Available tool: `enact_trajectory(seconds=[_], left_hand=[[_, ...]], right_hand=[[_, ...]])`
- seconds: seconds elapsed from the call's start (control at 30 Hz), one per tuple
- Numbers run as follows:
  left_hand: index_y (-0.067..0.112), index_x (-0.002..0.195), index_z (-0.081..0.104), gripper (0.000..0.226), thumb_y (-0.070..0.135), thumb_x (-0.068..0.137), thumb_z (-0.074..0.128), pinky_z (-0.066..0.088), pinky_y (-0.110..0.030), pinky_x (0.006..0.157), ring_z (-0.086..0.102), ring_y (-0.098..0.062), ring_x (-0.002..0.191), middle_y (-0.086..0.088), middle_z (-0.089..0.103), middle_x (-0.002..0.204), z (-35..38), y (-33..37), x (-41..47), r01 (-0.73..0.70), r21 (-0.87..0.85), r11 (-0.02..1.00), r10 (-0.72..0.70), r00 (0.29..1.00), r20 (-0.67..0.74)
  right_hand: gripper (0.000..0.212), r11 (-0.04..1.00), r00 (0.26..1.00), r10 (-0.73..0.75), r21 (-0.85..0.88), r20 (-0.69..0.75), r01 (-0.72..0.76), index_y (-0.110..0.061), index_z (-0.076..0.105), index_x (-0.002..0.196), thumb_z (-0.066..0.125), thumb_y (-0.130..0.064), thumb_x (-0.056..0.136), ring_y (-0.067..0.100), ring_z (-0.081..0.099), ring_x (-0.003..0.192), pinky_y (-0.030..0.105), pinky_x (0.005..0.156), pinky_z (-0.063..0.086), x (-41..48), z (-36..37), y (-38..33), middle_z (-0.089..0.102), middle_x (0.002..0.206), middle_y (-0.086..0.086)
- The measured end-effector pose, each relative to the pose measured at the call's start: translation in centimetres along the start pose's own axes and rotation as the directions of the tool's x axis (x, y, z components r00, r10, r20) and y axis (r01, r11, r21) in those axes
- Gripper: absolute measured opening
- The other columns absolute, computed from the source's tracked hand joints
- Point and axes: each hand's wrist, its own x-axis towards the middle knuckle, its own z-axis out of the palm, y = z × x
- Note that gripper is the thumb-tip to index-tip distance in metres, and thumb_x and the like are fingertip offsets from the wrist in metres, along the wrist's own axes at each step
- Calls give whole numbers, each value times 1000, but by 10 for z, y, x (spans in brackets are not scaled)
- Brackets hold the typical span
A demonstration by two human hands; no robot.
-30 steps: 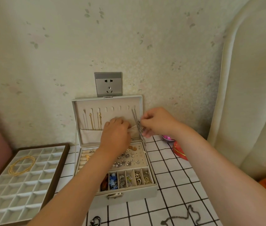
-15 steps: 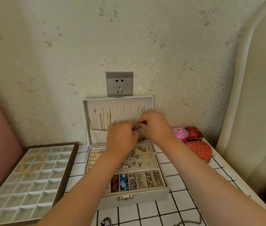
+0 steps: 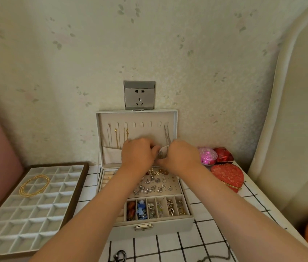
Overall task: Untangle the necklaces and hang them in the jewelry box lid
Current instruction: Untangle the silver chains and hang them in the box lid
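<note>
Nearest, at the bottom edge of the checked cloth (image 3: 168, 246): a loose chain (image 3: 213, 259), dark, unhung and partly cropped, so impossible to say whether knotted. Just left of it, a small dark ring (image 3: 120, 256), also cropped. Further in, on the left, a tray (image 3: 77, 188) with a gold loop (image 3: 34, 185) lying across its cells, likewise not hung. Centre, the open box (image 3: 155, 226), its front cells and pad full of small pieces, none of them part of this job. Beyond that, both hands meeting in front of the lid's pocket (image 3: 111, 156): left hand (image 3: 138, 155) and right hand (image 3: 181, 156) with fingers curled in on the low end of a silver necklace (image 3: 166, 135), pendant pinched between them, the exact pinch hidden behind the knuckles. Farthest, the upright lid (image 3: 136, 115): silver necklace already over the rightmost hook and hanging straight, gold chains (image 3: 116, 138) on hooks at the left, middle hooks (image 3: 142, 124) bare. Judged partway through: several pieces up, this one hooked and seemingly needing only its tail tucked into the pocket. Left to do, by the look of it: the loose chain, and probably the gold loop.
</note>
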Motion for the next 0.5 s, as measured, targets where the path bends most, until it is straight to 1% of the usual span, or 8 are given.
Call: enact_trajectory(seconds=[0.07, 0.13, 0.2, 0.27, 0.33, 0.4, 0.43, 0.5], left_hand=[[20, 73, 70, 42, 45, 99, 47, 43, -35, 90, 57, -18, 61, 4, 59, 59, -3, 1, -2, -12, -25, 1000, 13, 1000, 14], [17, 70, 67, 40, 33, 98, 43, 46, -35, 81, 56, -19, 61, 3, 58, 59, -6, 0, -4, -28, -36, 999, 29, 999, 35], [16, 76, 69, 33, 27, 94, 43, 45, -32, 72, 59, -20, 65, 0, 64, 66, -10, -3, -5, -39, -43, 998, 42, 997, 65], [20, 90, 75, 28, 23, 88, 46, 48, -31, 78, 64, -21, 76, 0, 72, 80, -11, -6, -5, -59, -39, 997, 62, 995, 82], [23, 101, 75, 31, 18, 86, 48, 49, -34, 88, 66, -22, 87, 0, 75, 92, -11, -9, -5, -82, -39, 996, 85, 992, 92], [25, 106, 75, 34, 16, 86, 49, 48, -34, 91, 66, -21, 91, 1, 75, 97, -10, -10, -4, -90, -42, 995, 93, 992, 85], [25, 108, 74, 34, 16, 87, 49, 46, -33, 92, 66, -21, 92, 2, 75, 98, -9, -10, -4, -91, -42, 995, 93, 993, 71], [26, 108, 74, 33, 17, 88, 49, 41, -33, 96, 66, -21, 93, 2, 75, 98, -9, -8, -4, -77, -37, 996, 79, 996, 45]], right_hand=[[39, 1000, 998, 30, 12, -53, -29, -15, 65, 88, 64, -54, 85, 23, 66, 81, 29, 59, 44, 1, 9, -6, 61, 85, 1], [31, 998, 997, 50, 52, -52, -47, -15, 68, 88, 64, -45, 89, 23, 66, 78, 28, 57, 42, 2, 17, -8, 59, 79, 0], [19, 992, 997, 76, 100, -28, -73, -15, 70, 84, 64, -33, 88, 22, 65, 74, 27, 55, 41, 8, 22, -5, 61, 76, 1], [15, 985, 996, 94, 146, -11, -91, -14, 70, 78, 64, -26, 87, 20, 60, 68, 25, 53, 40, 15, 15, 2, 60, 71, 1], [19, 965, 996, 83, 250, -22, -75, -14, 71, 71, 66, -25, 85, 18, 59, 61, 25, 50, 41, 21, -1, 8, 62, 64, 0], [19, 891, 996, 65, 452, -55, -33, -13, 73, 68, 70, -23, 84, 17, 64, 54, 28, 51, 52, 24, -18, 11, 68, 62, 2], [16, 822, 994, 81, 569, -69, -28, -12, 73, 71, 72, -20, 84, 13, 64, 49, 28, 50, 54, 23, -25, 10, 71, 65, 3], [3, 657, 988, 135, 753, -76, -32, -13, 73, 83, 74, -15, 86, 4, 60, 39, 21, 44, 50, 20, -31, 6, 74, 75, 2]])
